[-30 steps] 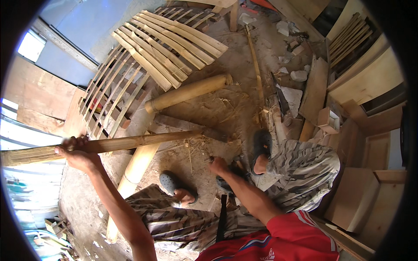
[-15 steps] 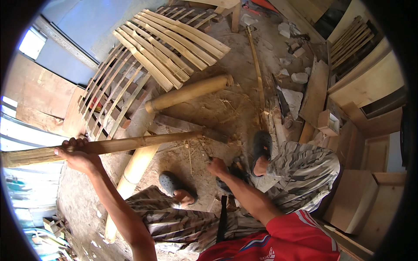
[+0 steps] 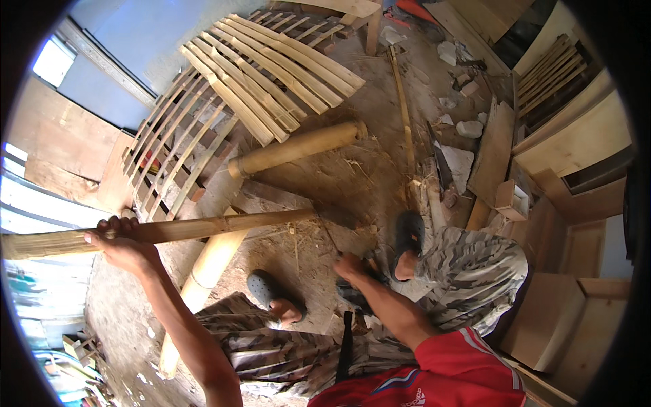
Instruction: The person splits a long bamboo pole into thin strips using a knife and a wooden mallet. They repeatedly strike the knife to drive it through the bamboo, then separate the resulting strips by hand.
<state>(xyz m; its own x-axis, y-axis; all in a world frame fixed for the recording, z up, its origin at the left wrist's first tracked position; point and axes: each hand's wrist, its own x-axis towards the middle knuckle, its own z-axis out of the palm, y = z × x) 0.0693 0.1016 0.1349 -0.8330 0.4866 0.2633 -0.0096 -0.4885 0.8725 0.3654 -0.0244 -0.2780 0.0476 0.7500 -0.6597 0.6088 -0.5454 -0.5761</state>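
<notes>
My left hand [image 3: 125, 244] is wrapped around a long split bamboo piece [image 3: 190, 228], holding it level across the left side. Its far end reaches toward the middle, resting near a dark wooden block [image 3: 278, 195]. A pale bamboo pole [image 3: 210, 261] slants underneath it. My right hand [image 3: 350, 266] is closed on a knife-like tool [image 3: 328, 232], seen as a thin dark line running from my fist up to the end of the bamboo piece. Its handle is hidden in my fingers.
Split bamboo strips [image 3: 271, 71] lie on a slatted bamboo frame [image 3: 173, 146] at the back left. Beyond the block rests a thick bamboo pole [image 3: 298, 149]. Rubble [image 3: 468, 129], a saw-like dark tool [image 3: 442, 163] and boards [image 3: 489, 146] line the right.
My right hand has drawn back slightly to the right and toward me, and more of the thin dark tool shows. My left hand and the bamboo piece have hardly moved.
</notes>
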